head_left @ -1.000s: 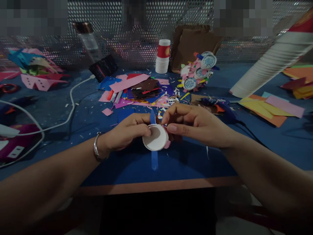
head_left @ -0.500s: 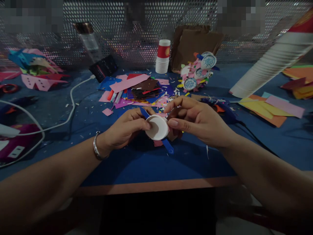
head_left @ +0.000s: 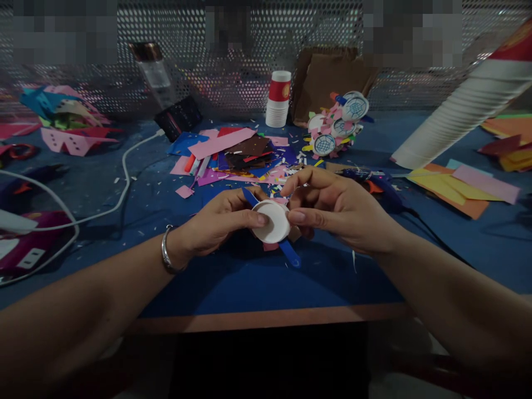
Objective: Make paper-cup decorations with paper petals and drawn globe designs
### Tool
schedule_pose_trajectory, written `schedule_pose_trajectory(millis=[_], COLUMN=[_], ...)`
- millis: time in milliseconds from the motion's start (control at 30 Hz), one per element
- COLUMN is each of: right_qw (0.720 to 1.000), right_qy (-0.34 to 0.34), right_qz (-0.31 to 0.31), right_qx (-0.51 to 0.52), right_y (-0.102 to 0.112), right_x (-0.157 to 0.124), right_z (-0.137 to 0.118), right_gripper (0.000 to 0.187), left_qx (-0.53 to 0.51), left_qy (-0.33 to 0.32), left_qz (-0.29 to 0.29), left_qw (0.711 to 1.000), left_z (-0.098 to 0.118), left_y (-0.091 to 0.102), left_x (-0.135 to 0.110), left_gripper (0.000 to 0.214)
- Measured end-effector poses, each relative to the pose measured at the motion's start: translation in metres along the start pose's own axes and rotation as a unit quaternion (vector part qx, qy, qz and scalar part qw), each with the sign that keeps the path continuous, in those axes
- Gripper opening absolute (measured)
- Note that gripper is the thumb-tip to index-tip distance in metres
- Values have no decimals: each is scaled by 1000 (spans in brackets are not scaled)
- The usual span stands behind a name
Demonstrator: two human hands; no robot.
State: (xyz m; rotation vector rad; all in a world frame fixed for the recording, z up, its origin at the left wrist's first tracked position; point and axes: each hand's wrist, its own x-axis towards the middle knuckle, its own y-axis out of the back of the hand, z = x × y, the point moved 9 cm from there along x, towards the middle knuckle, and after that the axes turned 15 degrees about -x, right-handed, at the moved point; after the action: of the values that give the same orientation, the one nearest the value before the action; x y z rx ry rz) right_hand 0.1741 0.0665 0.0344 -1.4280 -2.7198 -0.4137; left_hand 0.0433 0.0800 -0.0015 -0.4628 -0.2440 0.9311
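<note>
A shallow white paper cup bottom (head_left: 277, 226) faces up between my hands over the near part of the table. A blue paper strip (head_left: 292, 254) juts from its lower right side, and another blue end sticks out at the upper left. Pink paper shows beneath its rim. My left hand (head_left: 226, 219) grips it, thumb pressed inside the disc and fingers behind. At the right rim, my right hand (head_left: 328, 205) is closed with thumb and curled fingers at the edge, its index finger arched above. The fingertips behind the disc are partly hidden.
Coloured paper scraps (head_left: 245, 152) lie beyond my hands. Finished-looking paper pieces with printed discs (head_left: 332, 127) are piled behind. Stacked paper cups (head_left: 278, 100), a long leaning cup stack (head_left: 461, 111), a glue gun (head_left: 384, 188) and a white cable (head_left: 124, 166) lie around.
The cup bottom and both hands have shifted slightly right and down in view. My left thumb reaches a little further onto the disc. The background has shifted slightly too.
</note>
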Motion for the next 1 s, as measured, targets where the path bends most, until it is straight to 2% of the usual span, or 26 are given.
schedule_pose_trajectory(millis=[300,500,1000], right_qw=[1000,999,999], right_qy=[6,9,11], right_qz=[3,6,4], right_qx=[25,42,42], right_y=[2,3,3], right_x=[-1,-2,-3], right_z=[1,1,-1], right_gripper=[31,30,26], left_qx=[-22,-36,-56], left_qy=[39,50,38], left_qz=[-4,-26,-13], left_qw=[999,998,998], left_z=[-2,-3,0], left_y=[-6,-13,-12], left_x=[-3,-4,-2], left_gripper=[28,23,22])
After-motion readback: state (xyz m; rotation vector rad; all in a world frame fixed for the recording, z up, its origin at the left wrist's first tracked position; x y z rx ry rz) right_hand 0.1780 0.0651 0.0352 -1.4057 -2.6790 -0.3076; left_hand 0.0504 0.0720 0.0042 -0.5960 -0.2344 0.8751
